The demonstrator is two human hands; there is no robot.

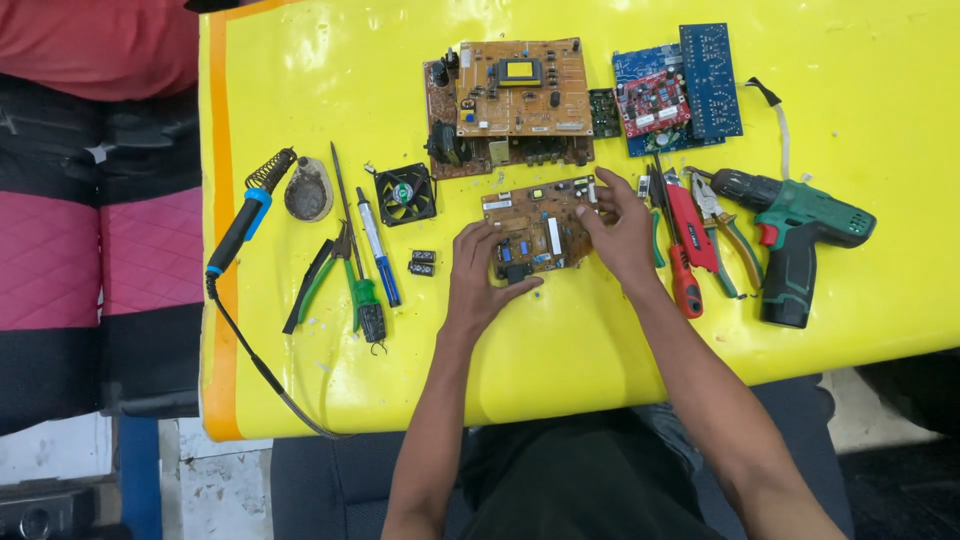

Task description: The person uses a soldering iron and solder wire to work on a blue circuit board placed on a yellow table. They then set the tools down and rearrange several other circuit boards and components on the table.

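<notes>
Brown circuit board [537,228] flat mid-tabletop [560,360], near a larger board [515,100]. Left hand [477,275] fingers spread, gripping its left edge; right hand [620,228] fingers clasping right edge. Red cutter [685,245] just right.

Bright, even light falls from above on the glossy yellow worktop [850,300], which throws back soft white glare in patches along the upper part of the frame and near its lower edge. Shadows are short and faint, lying close under the hands [480,275] and the tools, so the light reads as diffuse. Focus is sharp at the centre, where the board's parts show crisply, while the lower left corner and the dark area at the bottom of the frame are dim, and the worktop's edges bow slightly from wide-angle distortion.
</notes>
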